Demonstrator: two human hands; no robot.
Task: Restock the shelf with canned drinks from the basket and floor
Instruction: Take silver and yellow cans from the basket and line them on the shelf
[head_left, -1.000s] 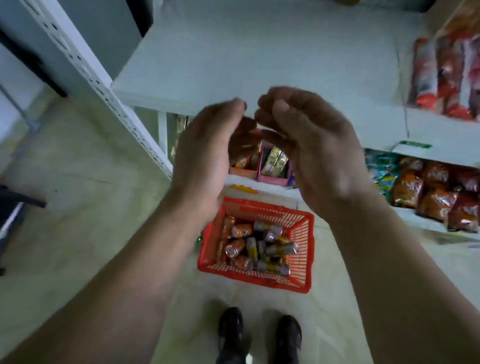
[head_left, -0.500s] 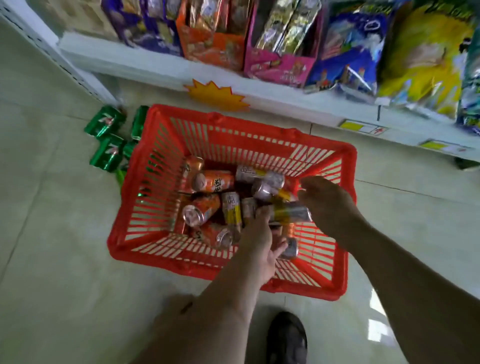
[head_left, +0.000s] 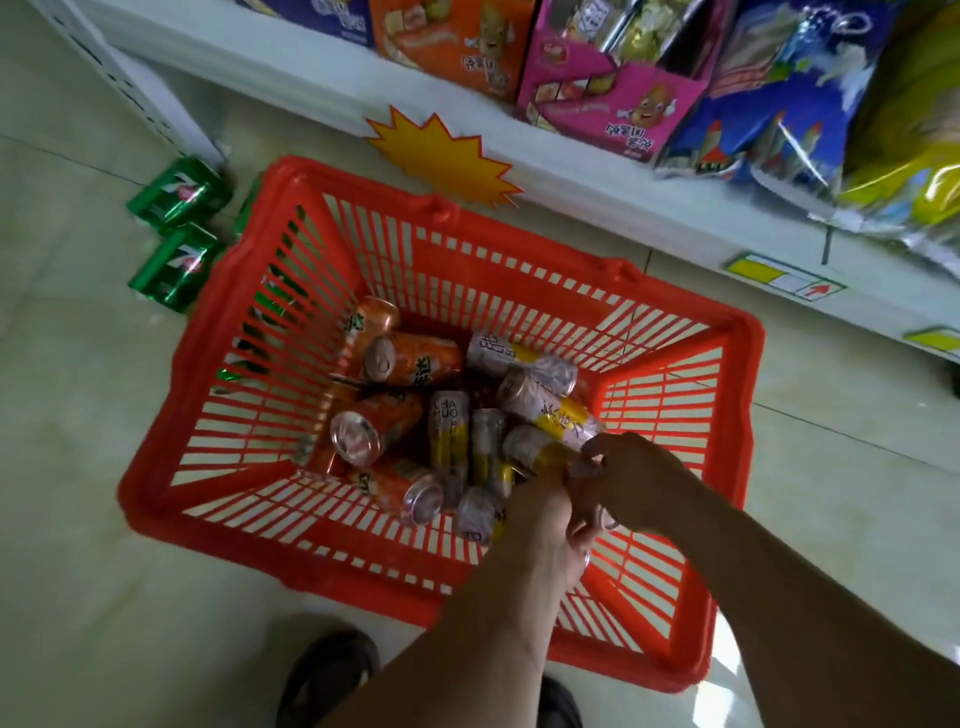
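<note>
Head view: basket (head_left: 260, 395), red plastic, sits on the tiled floor (head_left: 78, 571) in front of the bottom shelf (head_left: 597, 197). Cans lie heaped in its bottom: orange cans (head_left: 410, 358) toward 9 o'clock of the pile, silver-and-yellow cans (head_left: 449, 431) from the middle toward 3 o'clock, all on their sides. Both hands reach into the basket at about 4 o'clock of the pile. The right hand (head_left: 631, 480) has its fingers curled over the end of a silver-and-yellow can (head_left: 537, 449), gripping it. The left hand (head_left: 550, 525) is just beside it, touching it, fingers curled down among the cans; what it grips is hidden, so I cannot tell its grip. Green cans (head_left: 176, 228) lie on the floor outside the basket, at 10 o'clock of it, close to the shelf post. A yellow starburst tag (head_left: 441, 156) hangs from the shelf edge at 12 o'clock of the basket. On the shelf stand an orange box (head_left: 452, 36), a pink box (head_left: 608, 98) and snack bags (head_left: 779, 104). A dark shoe (head_left: 322, 675) shows at 6 o'clock.
</note>
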